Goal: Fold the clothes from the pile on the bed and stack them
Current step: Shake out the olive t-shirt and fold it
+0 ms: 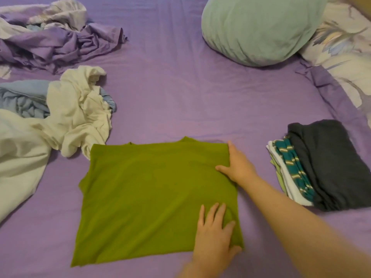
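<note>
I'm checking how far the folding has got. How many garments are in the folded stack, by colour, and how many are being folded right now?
Folded stack, from its visible edges:
Dark grey: 1
Teal striped: 1
White: 1
Pale green: 1
Being folded:
Olive green shirt: 1, with the left hand and right hand on its right edge.
Total: 5, though layers may hide more.
</note>
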The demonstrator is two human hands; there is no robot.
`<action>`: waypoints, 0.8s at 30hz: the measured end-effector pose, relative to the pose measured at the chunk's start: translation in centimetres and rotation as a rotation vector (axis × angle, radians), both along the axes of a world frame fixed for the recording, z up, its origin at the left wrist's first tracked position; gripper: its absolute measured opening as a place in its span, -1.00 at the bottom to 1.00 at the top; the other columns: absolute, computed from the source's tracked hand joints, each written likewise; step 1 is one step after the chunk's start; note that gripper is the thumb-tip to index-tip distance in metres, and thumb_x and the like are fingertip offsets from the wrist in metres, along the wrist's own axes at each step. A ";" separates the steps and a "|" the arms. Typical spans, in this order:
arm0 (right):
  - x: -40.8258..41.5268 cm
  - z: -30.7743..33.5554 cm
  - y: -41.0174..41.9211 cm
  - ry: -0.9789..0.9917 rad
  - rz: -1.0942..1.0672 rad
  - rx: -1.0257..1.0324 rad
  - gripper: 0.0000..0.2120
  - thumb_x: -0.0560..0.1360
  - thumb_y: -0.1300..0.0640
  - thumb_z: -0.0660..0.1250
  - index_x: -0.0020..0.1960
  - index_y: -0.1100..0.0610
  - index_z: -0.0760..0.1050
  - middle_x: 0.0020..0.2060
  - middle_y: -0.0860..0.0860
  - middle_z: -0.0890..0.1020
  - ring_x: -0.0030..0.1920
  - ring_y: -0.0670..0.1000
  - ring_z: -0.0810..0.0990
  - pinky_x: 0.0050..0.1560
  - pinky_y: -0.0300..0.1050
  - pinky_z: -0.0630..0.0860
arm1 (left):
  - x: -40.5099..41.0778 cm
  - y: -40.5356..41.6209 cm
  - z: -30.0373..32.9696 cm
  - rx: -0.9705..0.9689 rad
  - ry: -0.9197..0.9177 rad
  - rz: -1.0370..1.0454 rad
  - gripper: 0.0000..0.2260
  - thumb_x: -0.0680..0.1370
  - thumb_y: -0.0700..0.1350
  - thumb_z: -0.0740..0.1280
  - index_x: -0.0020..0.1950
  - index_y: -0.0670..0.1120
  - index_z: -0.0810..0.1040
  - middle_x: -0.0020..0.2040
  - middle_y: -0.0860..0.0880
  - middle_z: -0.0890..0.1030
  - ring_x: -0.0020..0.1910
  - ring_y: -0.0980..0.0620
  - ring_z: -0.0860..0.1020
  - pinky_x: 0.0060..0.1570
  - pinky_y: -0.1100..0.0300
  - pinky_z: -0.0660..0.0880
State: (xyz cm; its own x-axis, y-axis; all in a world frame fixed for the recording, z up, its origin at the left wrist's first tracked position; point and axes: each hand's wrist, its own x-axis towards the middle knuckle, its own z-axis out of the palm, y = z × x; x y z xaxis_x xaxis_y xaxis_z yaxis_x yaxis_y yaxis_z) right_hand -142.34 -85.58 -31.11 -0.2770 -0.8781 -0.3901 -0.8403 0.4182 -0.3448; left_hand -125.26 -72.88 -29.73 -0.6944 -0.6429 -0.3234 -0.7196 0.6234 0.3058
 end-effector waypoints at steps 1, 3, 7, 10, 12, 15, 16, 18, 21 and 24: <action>0.0 -0.1 0.1 -0.016 -0.030 -0.001 -0.09 0.40 -0.06 0.46 0.54 0.11 -0.02 0.34 0.20 0.41 0.30 0.21 0.43 0.22 0.09 0.43 | -0.4 0.5 -0.2 -0.006 -0.041 0.007 -0.31 -0.08 0.48 0.39 -0.07 0.17 0.68 0.20 -0.04 0.61 0.19 -0.03 0.58 0.08 -0.15 0.54; 0.0 -0.3 0.3 -0.049 -0.088 -0.026 -0.18 0.40 -0.03 0.45 0.49 0.08 0.07 0.27 0.20 0.50 0.22 0.23 0.50 0.14 0.07 0.47 | -1.2 1.2 -0.6 -0.033 -0.083 0.029 -0.18 -0.15 0.50 0.39 -0.02 0.08 0.68 0.21 -0.10 0.60 0.21 -0.08 0.57 0.07 -0.21 0.52; 0.4 0.2 0.4 -0.174 -0.162 -0.112 -0.30 0.39 0.06 0.46 0.44 0.05 0.23 0.27 0.13 0.51 0.24 0.18 0.50 0.15 -0.02 0.43 | -1.3 1.5 0.1 -0.122 0.036 0.125 -0.55 0.03 0.32 0.53 -0.20 0.13 0.69 0.12 0.02 0.66 0.12 0.01 0.62 0.05 -0.05 0.58; 1.3 1.6 0.1 -0.265 -0.212 -0.169 -0.37 0.39 0.15 0.45 0.40 0.09 0.30 0.19 0.14 0.56 0.17 0.15 0.54 0.05 -0.13 0.40 | 0.1 1.6 0.3 -0.084 0.330 0.257 -0.85 0.32 0.05 0.49 -0.16 0.05 0.69 0.03 0.03 0.65 0.02 0.01 0.60 -0.02 0.19 0.56; 2.2 2.8 -0.2 -0.275 -0.204 -0.186 -0.39 0.39 0.19 0.43 0.39 0.13 0.31 0.18 0.16 0.56 0.14 0.14 0.54 0.03 -0.15 0.40 | 1.8 1.4 1.1 0.151 0.519 0.423 -0.85 0.49 -0.09 0.38 0.02 -0.03 0.67 -0.01 -0.04 0.63 -0.02 0.03 0.53 -0.01 0.19 0.45; 4.2 4.7 -1.0 -0.259 -0.155 -0.180 -0.31 0.40 0.20 0.45 0.45 0.18 0.23 0.27 0.18 0.50 0.21 0.16 0.51 0.15 -0.09 0.40 | 5.2 1.1 3.1 0.460 0.798 0.808 -0.83 0.47 -0.21 0.43 -0.03 0.04 0.59 -0.33 0.16 0.56 -0.33 0.26 0.42 -0.28 0.38 0.34; 5.0 5.2 -1.3 -0.264 -0.149 -0.178 -0.27 0.40 0.20 0.45 0.47 0.18 0.20 0.30 0.18 0.47 0.24 0.16 0.49 0.18 -0.07 0.39 | 6.6 0.9 3.7 0.508 0.870 0.912 -0.81 0.46 -0.25 0.45 -0.07 0.03 0.56 -0.45 0.18 0.48 -0.42 0.25 0.38 -0.37 0.40 0.29; 7.2 6.2 -2.0 -0.283 -0.132 -0.189 -0.24 0.39 0.22 0.45 0.49 0.18 0.17 0.32 0.20 0.46 0.25 0.17 0.48 0.21 -0.05 0.38 | 9.4 0.5 4.4 0.535 0.923 1.036 -0.84 0.45 -0.26 0.45 -0.12 -0.04 0.53 -0.52 0.13 0.37 -0.48 0.22 0.30 -0.41 0.37 0.26; 11.3 7.3 -3.2 -0.304 -0.074 -0.201 -0.23 0.39 0.22 0.44 0.50 0.15 0.14 0.33 0.19 0.44 0.26 0.17 0.47 0.21 -0.05 0.38 | 13.5 0.1 4.8 0.555 0.987 1.207 -0.90 0.46 -0.26 0.44 -0.16 -0.12 0.54 -0.46 0.06 0.41 -0.38 0.09 0.37 -0.28 0.10 0.43; 16.0 8.0 -4.4 -0.324 -0.002 -0.221 -0.20 0.39 0.22 0.43 0.52 0.11 0.11 0.35 0.18 0.43 0.27 0.17 0.46 0.17 -0.11 0.37 | 17.3 -0.1 5.0 0.521 1.014 1.330 -0.89 0.44 -0.31 0.44 -0.20 -0.16 0.56 -0.42 -0.03 0.50 -0.32 0.01 0.44 -0.21 0.00 0.48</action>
